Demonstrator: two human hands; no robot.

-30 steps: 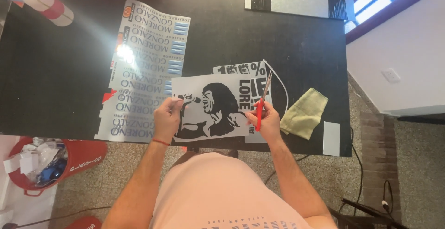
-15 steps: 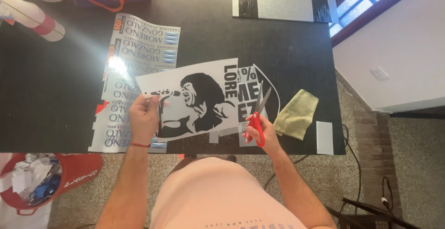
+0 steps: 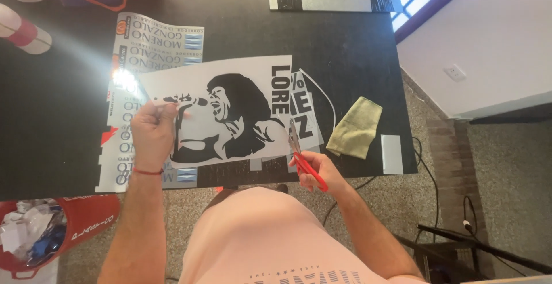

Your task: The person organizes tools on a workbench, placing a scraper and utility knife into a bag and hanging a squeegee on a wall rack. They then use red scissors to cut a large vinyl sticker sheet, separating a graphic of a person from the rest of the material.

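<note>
The printed sheet is held flat just above the counter, between the two hands, and the scissors meet its lower right edge, so the step in hand reads as cutting along the margin of the black artwork. To do it well, keep the sheet taut with the left hand, feed the paper into the blades rather than swinging the blades about, take long, partial closures instead of snipping to the tips, and keep the cut line outside the dark figure and the block lettering. The left hand is clenched on the sheet's left portion, thumb on top, pinching it firmly. The right hand is closed through the red handles of the scissors, blades pointing away from the body into the sheet's edge; whether the blades are parted cannot be told. The sheet is pale with a bold black silhouette of a singing figure holding a microphone, and heavy black letters on its right end; a thin cut strip curls off beyond that end. Under the left hand lies a second lettered sheet. Right of the right hand rests a folded yellow-green cloth, and a red bin of scraps stands on the floor left of the left forearm.
</note>
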